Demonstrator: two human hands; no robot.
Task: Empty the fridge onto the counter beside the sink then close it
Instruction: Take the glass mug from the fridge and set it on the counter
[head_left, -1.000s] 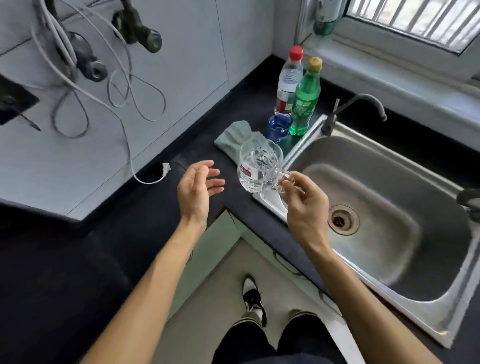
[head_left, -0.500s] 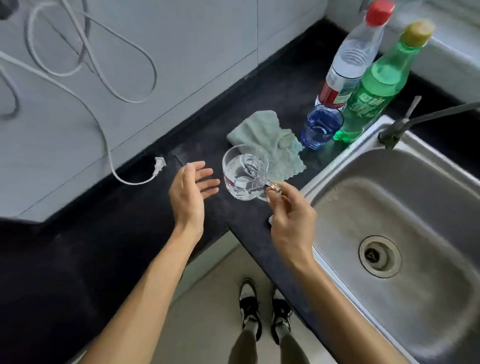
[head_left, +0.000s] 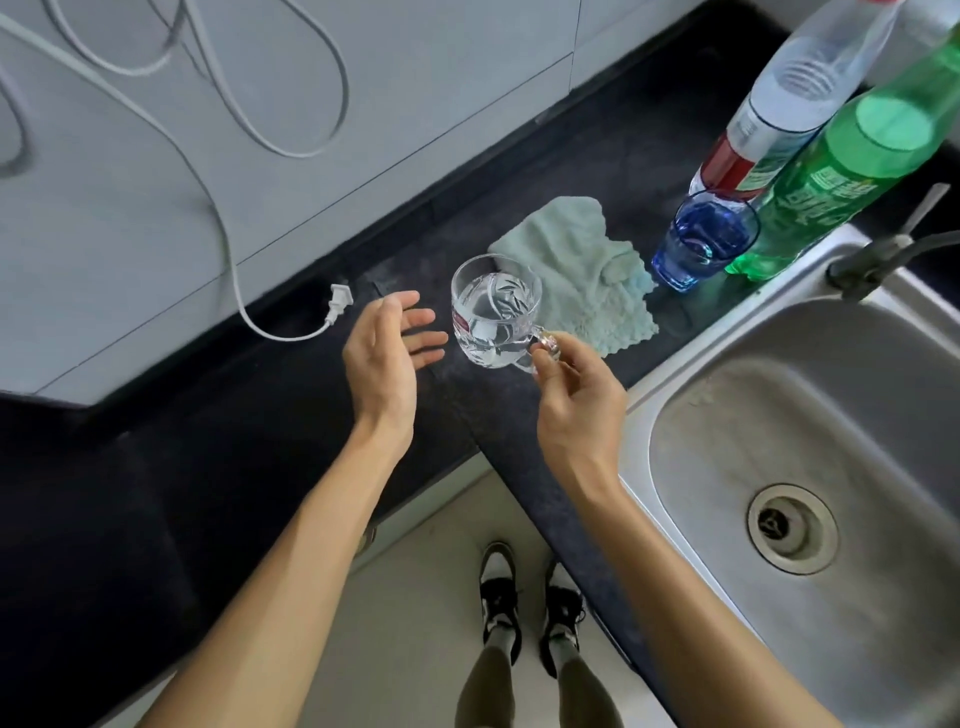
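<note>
Looking down from my head, I am pinching the handle of a clear glass mug (head_left: 493, 312) between the thumb and fingers of my right hand (head_left: 576, 400), with the fingers curled in around it. The mug is standing upright, low over the dark bench (head_left: 234, 415), and I cannot tell whether its base is touching the surface. It is showing a leaf pattern cut into its side and what looks like clear water inside. My left hand (head_left: 384, 358) is hovering open just beside the mug, fingers straight and pointing toward it, not touching it. A pale green cloth (head_left: 582, 270) is lying crumpled on the bench just behind the mug. Beyond the cloth a blue glass (head_left: 701, 244) is standing next to a clear bottle (head_left: 779, 114) with a red label and a green bottle (head_left: 841, 171), all close together at the back edge of the steel sink (head_left: 727, 441). A dark tap (head_left: 872, 260) is reaching over the sink. A white plug (head_left: 337, 304) on its cord is lying on the bench to my left.
</note>
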